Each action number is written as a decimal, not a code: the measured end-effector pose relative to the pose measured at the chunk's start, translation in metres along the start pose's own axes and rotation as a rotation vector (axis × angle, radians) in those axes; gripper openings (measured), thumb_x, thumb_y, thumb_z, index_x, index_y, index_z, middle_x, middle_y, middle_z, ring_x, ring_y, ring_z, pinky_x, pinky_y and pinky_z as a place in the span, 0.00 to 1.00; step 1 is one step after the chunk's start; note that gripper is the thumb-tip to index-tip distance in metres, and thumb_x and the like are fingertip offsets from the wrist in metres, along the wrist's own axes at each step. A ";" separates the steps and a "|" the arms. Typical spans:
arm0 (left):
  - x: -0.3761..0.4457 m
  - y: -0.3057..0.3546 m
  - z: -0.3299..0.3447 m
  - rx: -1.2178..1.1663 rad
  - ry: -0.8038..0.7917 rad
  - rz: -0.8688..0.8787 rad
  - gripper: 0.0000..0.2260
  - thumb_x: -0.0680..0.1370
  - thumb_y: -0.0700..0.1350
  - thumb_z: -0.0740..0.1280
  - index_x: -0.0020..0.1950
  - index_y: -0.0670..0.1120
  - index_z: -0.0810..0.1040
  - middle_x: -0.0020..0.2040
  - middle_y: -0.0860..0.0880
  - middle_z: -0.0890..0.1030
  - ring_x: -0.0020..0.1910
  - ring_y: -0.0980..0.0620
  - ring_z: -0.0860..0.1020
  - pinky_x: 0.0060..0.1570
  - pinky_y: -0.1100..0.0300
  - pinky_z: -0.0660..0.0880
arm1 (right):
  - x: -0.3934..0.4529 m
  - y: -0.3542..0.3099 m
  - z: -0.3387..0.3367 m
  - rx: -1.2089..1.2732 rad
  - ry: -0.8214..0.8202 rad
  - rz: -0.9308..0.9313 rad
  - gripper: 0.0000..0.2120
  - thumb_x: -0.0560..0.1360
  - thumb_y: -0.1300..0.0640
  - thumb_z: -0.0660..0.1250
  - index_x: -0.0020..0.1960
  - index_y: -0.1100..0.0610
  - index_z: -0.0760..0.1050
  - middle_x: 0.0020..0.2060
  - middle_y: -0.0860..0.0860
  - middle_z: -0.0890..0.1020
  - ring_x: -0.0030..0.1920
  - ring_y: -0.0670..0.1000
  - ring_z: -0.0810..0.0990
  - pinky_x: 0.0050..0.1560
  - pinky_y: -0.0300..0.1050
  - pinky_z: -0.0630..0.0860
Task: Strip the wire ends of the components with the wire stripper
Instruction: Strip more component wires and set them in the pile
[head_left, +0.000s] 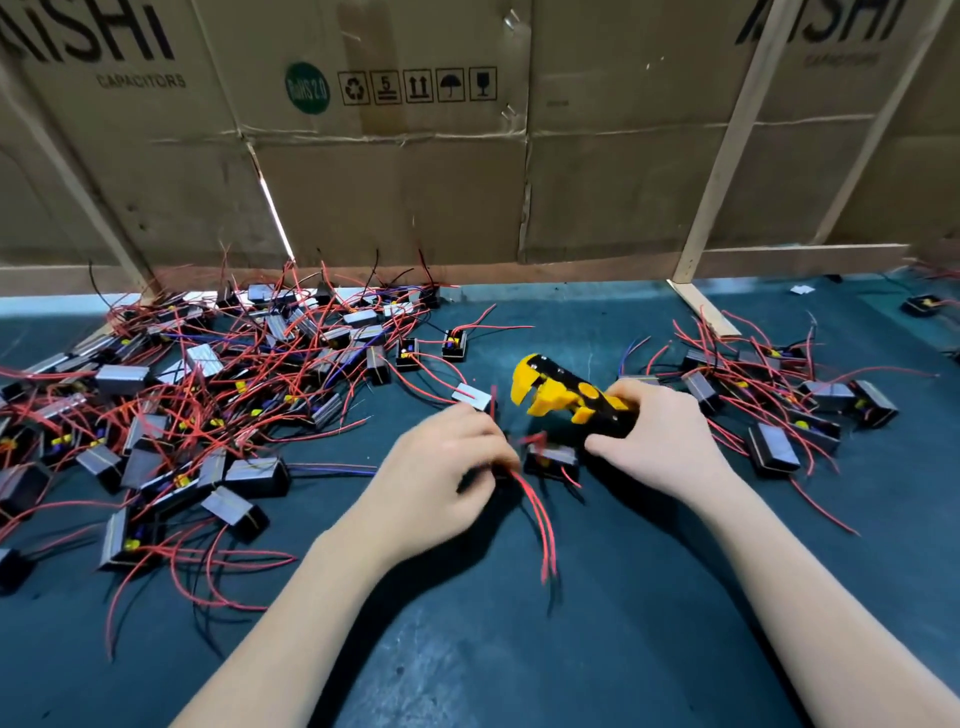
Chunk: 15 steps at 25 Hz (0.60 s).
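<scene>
A: Progress? Large pile (171, 415) left, smaller pile (789, 410) right; which is stripped is unclear.

B: Left hand (447, 467) pinches wires (535, 514) of the near, central component (553, 457); right hand (660, 441) grips the stripper (566, 397), jaws gaping.

both forearms are bare, with no sleeve in view. the left hand (441, 467) is ungloved. the right hand (657, 441) likewise.
</scene>
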<state>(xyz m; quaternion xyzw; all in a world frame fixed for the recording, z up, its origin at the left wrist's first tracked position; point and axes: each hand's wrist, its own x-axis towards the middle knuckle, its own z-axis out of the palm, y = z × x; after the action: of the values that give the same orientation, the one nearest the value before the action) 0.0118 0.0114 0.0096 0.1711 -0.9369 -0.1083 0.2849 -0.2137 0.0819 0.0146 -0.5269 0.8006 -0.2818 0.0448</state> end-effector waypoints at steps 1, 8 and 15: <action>-0.001 0.001 0.001 -0.031 -0.047 -0.017 0.11 0.71 0.34 0.64 0.46 0.44 0.84 0.44 0.50 0.82 0.47 0.47 0.77 0.47 0.51 0.75 | 0.001 0.002 0.000 0.020 0.037 0.028 0.11 0.63 0.50 0.75 0.44 0.49 0.78 0.38 0.47 0.81 0.45 0.54 0.78 0.48 0.45 0.73; -0.001 -0.002 -0.002 -0.009 -0.018 -0.286 0.10 0.76 0.56 0.66 0.49 0.51 0.80 0.40 0.55 0.81 0.43 0.52 0.76 0.51 0.52 0.71 | 0.001 0.004 -0.011 0.370 0.010 0.003 0.19 0.65 0.40 0.76 0.36 0.54 0.74 0.26 0.45 0.74 0.30 0.45 0.71 0.36 0.43 0.67; 0.000 0.000 0.005 -0.170 0.033 -0.412 0.14 0.68 0.46 0.67 0.53 0.48 0.76 0.45 0.53 0.78 0.44 0.49 0.75 0.47 0.52 0.74 | -0.011 -0.018 0.004 0.149 -0.108 -0.191 0.16 0.63 0.41 0.77 0.40 0.50 0.76 0.33 0.45 0.79 0.36 0.47 0.75 0.41 0.43 0.72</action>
<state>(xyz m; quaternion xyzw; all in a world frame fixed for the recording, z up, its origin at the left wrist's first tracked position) 0.0086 0.0116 0.0057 0.3361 -0.8647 -0.2401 0.2857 -0.1930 0.0848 0.0174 -0.6104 0.7200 -0.3148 0.0999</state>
